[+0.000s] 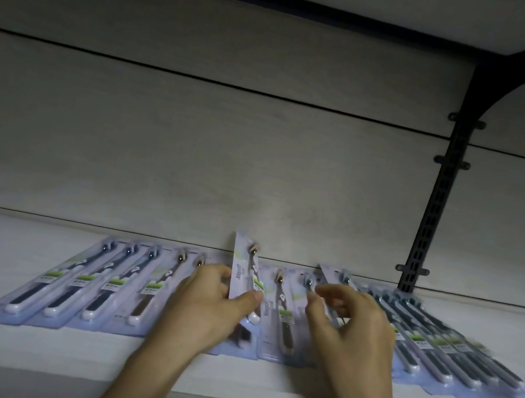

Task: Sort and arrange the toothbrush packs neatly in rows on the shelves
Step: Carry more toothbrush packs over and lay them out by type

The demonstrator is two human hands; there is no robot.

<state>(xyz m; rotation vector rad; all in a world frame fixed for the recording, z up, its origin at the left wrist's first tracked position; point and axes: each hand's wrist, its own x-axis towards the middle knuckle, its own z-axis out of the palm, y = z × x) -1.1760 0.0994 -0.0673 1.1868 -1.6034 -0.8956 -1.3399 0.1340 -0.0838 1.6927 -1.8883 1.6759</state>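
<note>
A row of toothbrush packs lies flat along the white shelf (20,349), from the left group (93,285) to an overlapping right group (457,356). My left hand (212,305) grips one pack (244,265) between thumb and fingers and holds it tilted up off the row, brush head toward the back wall. My right hand (351,321) pinches the edge of another pack (332,280) that is lifted at a slant over the row. A brown-bristled pack (280,309) lies flat between my hands.
The pale back wall (192,152) rises just behind the packs. A dark slotted upright with a bracket (433,210) stands at the right rear and carries the shelf above. Bare shelf surface runs along the front edge and at the far left.
</note>
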